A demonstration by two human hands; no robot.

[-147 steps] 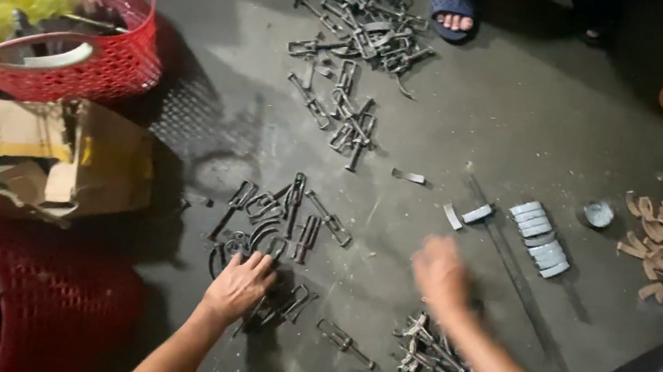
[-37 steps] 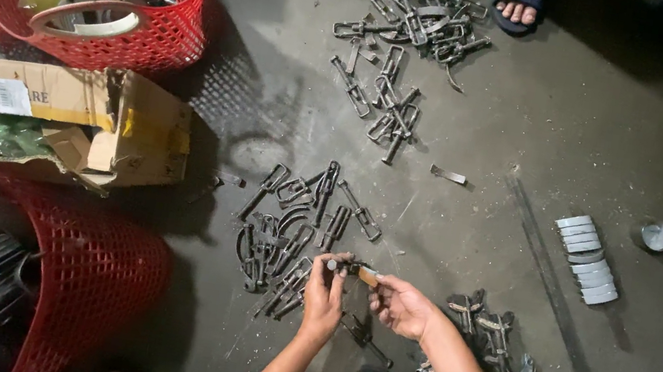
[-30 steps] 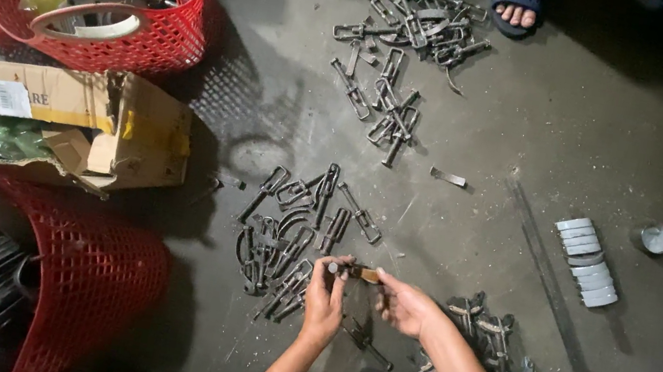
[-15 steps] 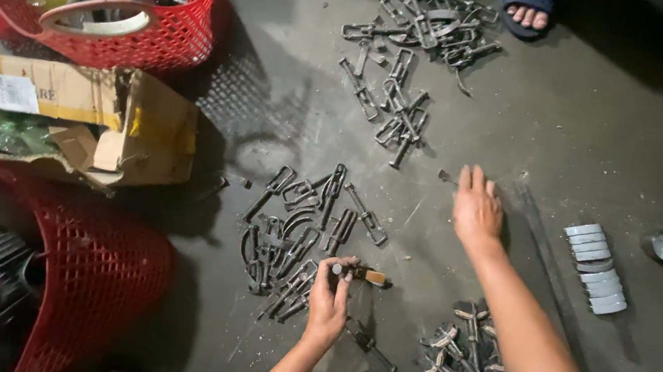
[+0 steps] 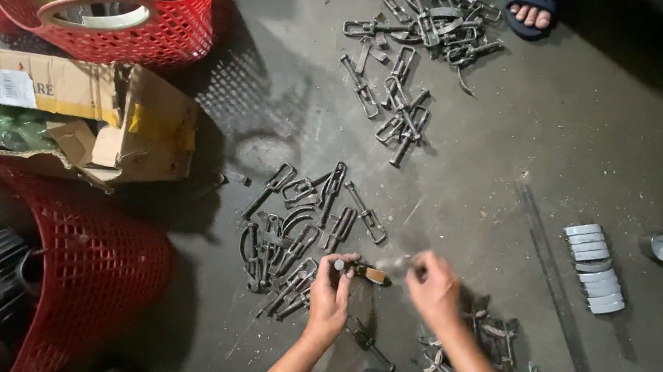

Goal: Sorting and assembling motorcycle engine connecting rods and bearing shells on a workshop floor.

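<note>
Small dark metal part [image 5: 360,270] with brownish end, pinched in left hand [image 5: 329,298]

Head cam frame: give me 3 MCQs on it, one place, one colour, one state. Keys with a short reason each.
1. Where does the row of pale curved shells lie?
A. right of the hands on the floor
B. inside a basket
C. on the cardboard box

2. What colour is the mesh basket at top left?
A. blue
B. red
C. white

3. What is the left hand doing?
A. lying flat on the floor
B. pinching a small metal part
C. gripping the basket rim

Answers:
1 A, the shells sit on bare concrete to the right of the right hand.
2 B, its mesh wall is red.
3 B, the fingertips close on the part, with the right hand at its other end.
</note>
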